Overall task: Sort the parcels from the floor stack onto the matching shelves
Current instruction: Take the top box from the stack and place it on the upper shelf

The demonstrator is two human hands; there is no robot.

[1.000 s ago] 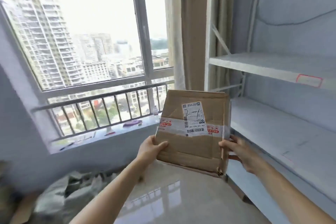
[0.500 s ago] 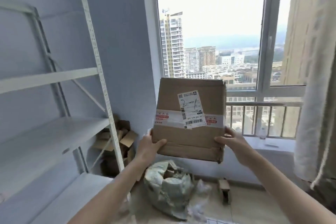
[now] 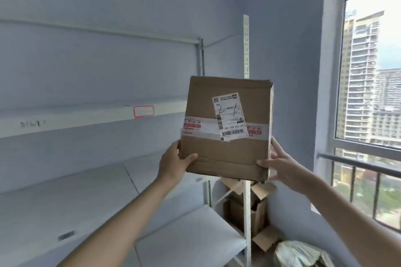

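Observation:
I hold a brown cardboard parcel (image 3: 225, 154) upright at chest height in front of me. It carries a white shipping label (image 3: 230, 118) with a barcode and a band of red-printed tape. My left hand (image 3: 173, 161) grips its lower left edge, and my right hand (image 3: 280, 163) grips its lower right edge. Behind the parcel stands a white metal shelf unit (image 3: 86, 193). Its upper shelf edge bears a red-framed tag (image 3: 143, 111) and some dark handwriting (image 3: 32, 124).
Opened cardboard boxes (image 3: 253, 212) lie on the floor by the shelf's white upright post (image 3: 246, 212). A grey plastic bag (image 3: 301, 253) sits at the bottom right. A window (image 3: 373, 71) with a metal railing (image 3: 358, 161) fills the right side.
My view has swung left from the window to the shelf unit. The parcel stays held in both hands, and the floor pile now lies at the lower right.

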